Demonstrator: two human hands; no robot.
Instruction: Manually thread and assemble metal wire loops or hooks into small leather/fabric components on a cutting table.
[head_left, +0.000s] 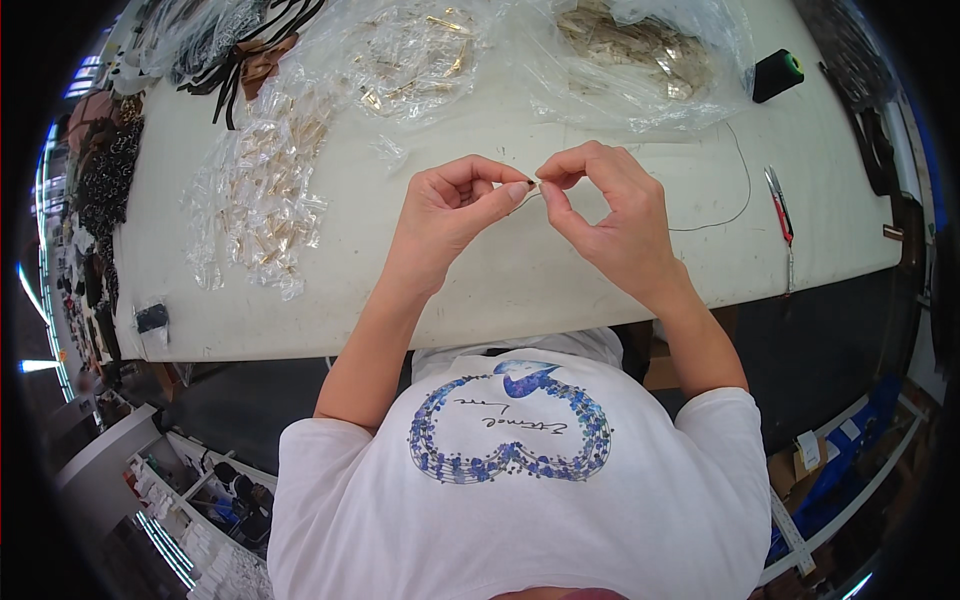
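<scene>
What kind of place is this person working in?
Probably a workshop assembling small accessories, judging by the heap of clear packets with gold-coloured pieces, the spool of dark thread and the red-handled pointed tool on the worktable.

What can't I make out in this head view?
Head view:
- Small thing between left hand and right hand: too small, partly covered by both hands.
- Thread: one stretch hidden behind the right hand.
- Large plastic bag: contents blurred by crinkled plastic; top cut off by the upper edge.
</scene>
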